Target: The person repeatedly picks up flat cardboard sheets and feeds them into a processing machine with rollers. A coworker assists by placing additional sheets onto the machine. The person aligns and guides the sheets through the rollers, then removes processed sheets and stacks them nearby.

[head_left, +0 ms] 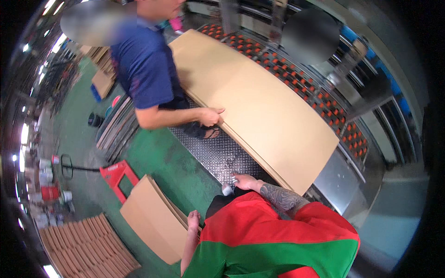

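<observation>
My left hand (193, 220) is curled into a loose fist, beside the edge of a stack of brown cardboard sheets (153, 217); I see nothing in it. My right hand (245, 182), below a tattooed forearm, is held with its fingers bent, in front of the near edge of a large flat stack of cardboard sheets (259, 106). A small pale bit shows at its fingertips, too small to name. Just below it is a whitish rounded thing (227, 189), partly hidden. Across from me, a co-worker's hand (211, 116) grips the long edge of the large stack.
A machine bed with orange rollers (296, 76) runs along the far side of the large stack. Patterned metal plate (218, 153) lies on the green floor. At left are a red pallet jack (118, 178), bundled cardboard (88, 245) and another sheet stack (118, 127).
</observation>
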